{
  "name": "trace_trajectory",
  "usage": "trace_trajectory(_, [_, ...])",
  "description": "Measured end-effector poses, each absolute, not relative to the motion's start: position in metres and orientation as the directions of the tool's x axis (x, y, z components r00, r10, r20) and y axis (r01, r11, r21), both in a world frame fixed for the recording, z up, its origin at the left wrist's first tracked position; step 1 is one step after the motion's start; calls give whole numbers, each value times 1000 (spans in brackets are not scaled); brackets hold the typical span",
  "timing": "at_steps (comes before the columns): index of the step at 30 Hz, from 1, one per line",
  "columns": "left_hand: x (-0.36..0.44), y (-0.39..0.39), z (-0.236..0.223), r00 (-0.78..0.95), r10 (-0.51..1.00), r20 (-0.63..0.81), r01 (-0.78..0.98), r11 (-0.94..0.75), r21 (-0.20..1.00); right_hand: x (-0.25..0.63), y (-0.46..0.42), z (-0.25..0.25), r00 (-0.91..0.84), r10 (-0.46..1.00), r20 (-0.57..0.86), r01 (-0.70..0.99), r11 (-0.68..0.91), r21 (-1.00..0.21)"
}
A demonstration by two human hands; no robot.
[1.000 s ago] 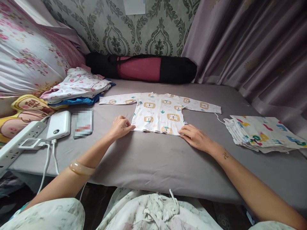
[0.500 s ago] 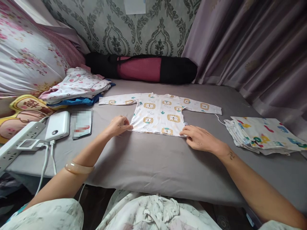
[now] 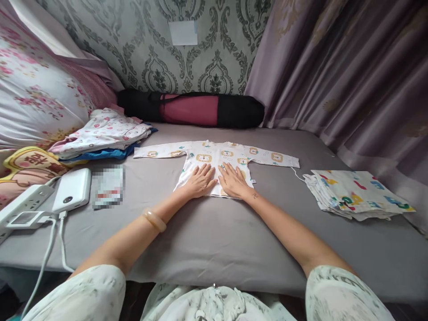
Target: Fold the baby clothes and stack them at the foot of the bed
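Note:
A small white long-sleeved shirt [image 3: 216, 154] printed with yellow lion faces lies spread on the grey bed sheet [image 3: 214, 240], its sleeves stretched out to both sides. On the left half of its body my left hand [image 3: 199, 180] rests flat, palm down with the fingers extended. My right hand [image 3: 234, 180] lies flat on the right half, fingers slightly spread. The two hands are close together but apart, and they cover much of the shirt's middle. Neither hand grips the cloth.
To the right sits a folded stack of printed cloth [image 3: 361, 191]. At left are heaped clothes [image 3: 107, 129], a white power bank [image 3: 72, 189], a power strip [image 3: 28, 200] with cables, and a blurred flat object [image 3: 109, 185]. A black and red long bag [image 3: 190, 109] lies along the wall.
Both hands have let go of the shirt's bottom corners and moved inward and up onto its front, where they now lie flat. The camera view has tilted slightly upward.

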State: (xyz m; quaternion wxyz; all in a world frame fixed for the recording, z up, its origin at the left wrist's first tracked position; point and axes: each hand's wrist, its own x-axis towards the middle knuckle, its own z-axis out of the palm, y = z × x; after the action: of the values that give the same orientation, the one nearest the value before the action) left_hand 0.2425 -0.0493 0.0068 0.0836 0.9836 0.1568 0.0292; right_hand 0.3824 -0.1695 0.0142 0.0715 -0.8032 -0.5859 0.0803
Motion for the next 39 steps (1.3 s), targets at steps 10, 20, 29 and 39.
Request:
trace_trajectory(10, [217,-42,15,971,240,-2,236,-954,186,372,-220,31,109,987,-121,932,-144,-332])
trace_trajectory(20, [287,-28,32,960,261,106,240,-955,176,457,-173,36,444,896,-3,835,-415,-362])
trace_trajectory(29, [355,-42,12,970,225,94,201,-956,214,512,-126,19,569,815,-114,792,-580,-193])
trace_trajectory(39, [357,-41,-9,955,272,119,250,-953,171,514,-132,14,567,817,-109,779,-574,-252])
